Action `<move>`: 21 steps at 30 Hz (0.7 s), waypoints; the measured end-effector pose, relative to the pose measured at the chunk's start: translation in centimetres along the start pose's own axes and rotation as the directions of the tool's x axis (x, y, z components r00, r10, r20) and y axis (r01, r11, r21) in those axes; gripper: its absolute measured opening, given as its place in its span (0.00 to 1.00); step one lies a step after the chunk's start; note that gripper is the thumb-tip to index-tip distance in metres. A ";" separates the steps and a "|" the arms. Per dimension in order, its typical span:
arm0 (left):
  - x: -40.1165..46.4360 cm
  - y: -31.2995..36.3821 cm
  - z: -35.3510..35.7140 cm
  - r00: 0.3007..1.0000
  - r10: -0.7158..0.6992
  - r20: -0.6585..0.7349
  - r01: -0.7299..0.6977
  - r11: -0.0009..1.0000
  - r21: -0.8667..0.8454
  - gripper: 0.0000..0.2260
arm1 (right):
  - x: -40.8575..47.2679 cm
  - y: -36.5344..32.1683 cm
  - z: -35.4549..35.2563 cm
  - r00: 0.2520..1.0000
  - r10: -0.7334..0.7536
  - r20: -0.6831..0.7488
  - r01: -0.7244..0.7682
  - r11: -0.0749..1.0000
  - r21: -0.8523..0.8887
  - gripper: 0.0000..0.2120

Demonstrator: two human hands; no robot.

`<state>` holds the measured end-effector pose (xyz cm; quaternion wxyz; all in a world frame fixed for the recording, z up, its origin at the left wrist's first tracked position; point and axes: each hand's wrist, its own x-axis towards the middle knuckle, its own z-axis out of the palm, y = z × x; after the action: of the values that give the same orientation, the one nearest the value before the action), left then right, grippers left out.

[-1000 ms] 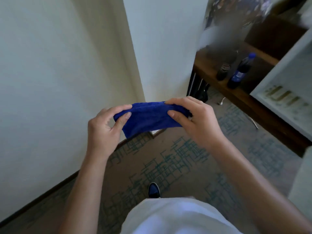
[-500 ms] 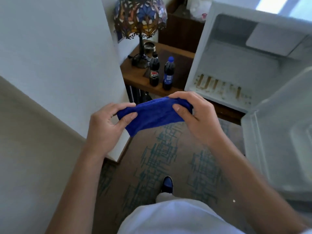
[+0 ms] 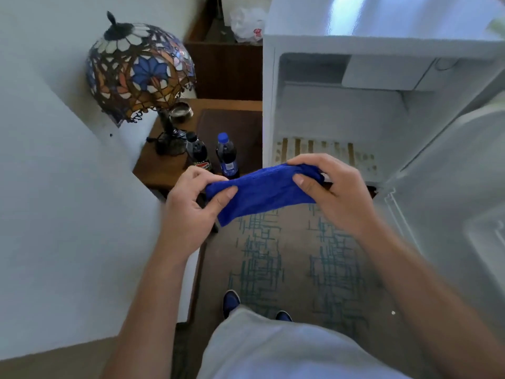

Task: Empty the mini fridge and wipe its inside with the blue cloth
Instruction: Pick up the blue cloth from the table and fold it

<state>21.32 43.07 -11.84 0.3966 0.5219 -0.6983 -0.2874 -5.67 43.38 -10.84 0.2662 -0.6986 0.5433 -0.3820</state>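
My left hand (image 3: pixel 188 212) and right hand (image 3: pixel 332 191) each pinch an end of the folded blue cloth (image 3: pixel 262 191) before the open, empty mini fridge (image 3: pixel 338 116), above patterned carpet (image 3: pixel 295 258).

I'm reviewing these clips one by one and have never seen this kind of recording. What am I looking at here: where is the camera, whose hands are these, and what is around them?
There is no machine here. The camera sits on a person's head and looks forward and down, so you see their own arms and feet from above. The wide lens bends the walls.

The left hand and the right hand together hold a folded blue cloth, one at each end, in the air in front of the body.

Ahead on the right stands a white mini fridge with its door swung open. What shows of its inside holds no items, and its floor carries brownish stains.

To the left, a wooden side table bears a stained-glass lamp, a small metal bowl and two dark drink bottles. Below is patterned carpet.
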 end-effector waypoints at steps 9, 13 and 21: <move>10.1 -1.4 1.8 0.921 0.039 0.387 0.126 0.912 -0.390 0.05 | 3.4 2.7 1.9 0.946 0.225 -0.234 -0.227 0.974 0.017 0.10; 13.4 -1.8 2.3 0.895 0.061 0.441 0.142 0.900 -0.411 0.08 | 4.3 3.1 2.8 0.901 0.295 -0.319 -0.303 0.953 0.026 0.11; 16.9 -3.0 7.0 0.844 0.052 0.533 0.224 0.870 -0.440 0.10 | 3.7 5.3 3.1 0.771 0.435 -0.465 -0.432 0.894 0.121 0.12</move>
<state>14.48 25.96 -13.63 0.2933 0.3375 -0.6602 -0.6034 -5.63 38.21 -15.88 0.2060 -0.4366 0.7368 -0.4733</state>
